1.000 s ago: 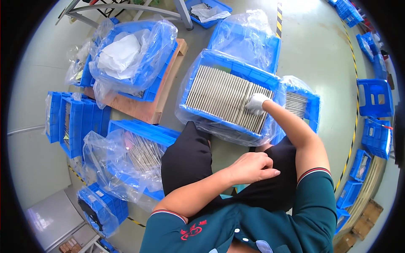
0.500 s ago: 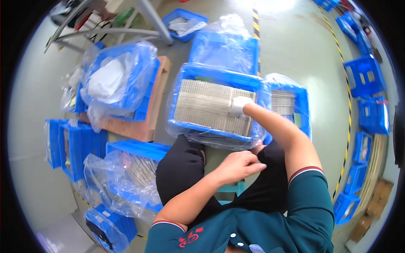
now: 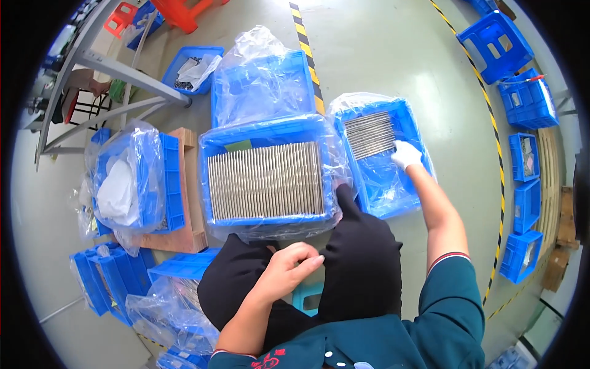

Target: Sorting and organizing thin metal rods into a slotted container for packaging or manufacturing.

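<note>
My right hand point(image 3: 405, 154), in a white glove, reaches into the right-hand blue crate point(image 3: 418, 123) and is at the near end of a row of thin grey metal strips point(image 3: 369, 133). Its fingers are bent and partly hidden; whether a strip is between them I cannot make out. My bare left hand point(image 3: 289, 269) hovers over my lap, fingers curled in, thumb along them, holding nothing visible. In front of my knees, a larger blue crate point(image 3: 270, 128) lined with clear plastic holds a long row of upright metal strips point(image 3: 265, 181).
Behind the large crate stands another blue crate point(image 3: 294, 71) under plastic. To the left, a plastic-covered crate point(image 3: 173, 184) rests on a wooden pallet point(image 3: 195, 215), near a grey metal frame point(image 3: 132, 77). Several blue crates line the right wall beyond striped floor tape point(image 3: 496, 123).
My right hand has gone from the row in the large crate to the row in the right-hand crate. My left hand stays over my lap. The whole view has swung to the right.
</note>
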Demonstrator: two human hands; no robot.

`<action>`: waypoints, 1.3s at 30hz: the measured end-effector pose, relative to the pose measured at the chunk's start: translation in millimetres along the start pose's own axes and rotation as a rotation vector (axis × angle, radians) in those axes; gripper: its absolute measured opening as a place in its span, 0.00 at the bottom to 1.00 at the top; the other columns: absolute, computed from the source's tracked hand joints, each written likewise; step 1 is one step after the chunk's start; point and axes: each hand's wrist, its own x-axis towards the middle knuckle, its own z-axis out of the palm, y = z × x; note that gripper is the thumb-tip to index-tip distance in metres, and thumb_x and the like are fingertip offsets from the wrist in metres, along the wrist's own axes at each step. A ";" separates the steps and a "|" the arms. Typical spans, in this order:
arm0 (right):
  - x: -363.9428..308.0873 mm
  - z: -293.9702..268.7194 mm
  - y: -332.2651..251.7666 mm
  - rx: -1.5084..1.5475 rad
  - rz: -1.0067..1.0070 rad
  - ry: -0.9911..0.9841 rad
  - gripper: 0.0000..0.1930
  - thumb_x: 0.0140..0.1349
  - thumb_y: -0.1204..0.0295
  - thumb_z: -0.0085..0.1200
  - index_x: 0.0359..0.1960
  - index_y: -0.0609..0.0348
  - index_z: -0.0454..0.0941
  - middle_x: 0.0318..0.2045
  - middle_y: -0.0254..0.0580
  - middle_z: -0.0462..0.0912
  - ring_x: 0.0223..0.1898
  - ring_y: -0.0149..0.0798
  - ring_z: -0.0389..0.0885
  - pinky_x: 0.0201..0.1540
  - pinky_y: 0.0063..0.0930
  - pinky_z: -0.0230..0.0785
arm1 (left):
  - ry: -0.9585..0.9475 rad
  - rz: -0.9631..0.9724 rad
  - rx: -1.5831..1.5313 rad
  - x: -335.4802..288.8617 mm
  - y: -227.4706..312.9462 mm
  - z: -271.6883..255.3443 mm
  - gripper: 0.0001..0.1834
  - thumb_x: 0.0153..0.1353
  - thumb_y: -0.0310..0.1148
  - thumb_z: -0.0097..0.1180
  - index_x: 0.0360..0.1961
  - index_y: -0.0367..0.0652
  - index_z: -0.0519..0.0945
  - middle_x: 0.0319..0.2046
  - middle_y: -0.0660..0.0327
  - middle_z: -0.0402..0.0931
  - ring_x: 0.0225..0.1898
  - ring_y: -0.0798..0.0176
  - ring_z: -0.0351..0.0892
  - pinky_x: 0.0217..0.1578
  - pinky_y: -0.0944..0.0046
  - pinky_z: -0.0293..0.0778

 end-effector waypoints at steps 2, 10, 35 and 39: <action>-2.2 39.2 -13.1 -0.134 -0.048 0.010 0.13 0.53 0.69 0.44 0.37 0.54 0.78 0.38 0.50 0.81 0.42 0.54 0.79 0.44 0.50 0.70 | 0.040 -0.061 0.001 0.6 -4.6 -7.0 0.09 0.60 0.30 0.53 0.29 0.34 0.77 0.32 0.61 0.75 0.35 0.69 0.72 0.37 0.69 0.69; 61.3 102.8 7.1 -0.429 -0.256 0.280 0.11 0.56 0.72 0.44 0.39 0.53 0.74 0.39 0.42 0.75 0.44 0.43 0.73 0.42 0.41 0.66 | 0.097 -0.186 -0.123 25.0 -9.3 -12.2 0.11 0.59 0.32 0.53 0.25 0.33 0.76 0.34 0.59 0.75 0.38 0.67 0.71 0.40 0.68 0.67; -57.6 108.4 -3.8 -0.031 0.029 -0.230 0.11 0.55 0.69 0.43 0.36 0.58 0.75 0.33 0.54 0.81 0.39 0.56 0.79 0.43 0.48 0.70 | 0.131 -0.136 -0.106 16.1 -10.6 -7.6 0.10 0.61 0.32 0.53 0.30 0.34 0.77 0.34 0.61 0.74 0.36 0.69 0.72 0.39 0.70 0.68; -73.2 103.6 -2.0 0.179 0.077 -0.302 0.21 0.52 0.54 0.56 0.37 0.60 0.75 0.32 0.55 0.81 0.37 0.52 0.81 0.42 0.43 0.71 | 0.156 -0.052 -0.306 4.8 -3.9 -11.3 0.16 0.64 0.38 0.50 0.27 0.36 0.76 0.33 0.59 0.74 0.35 0.68 0.71 0.40 0.70 0.67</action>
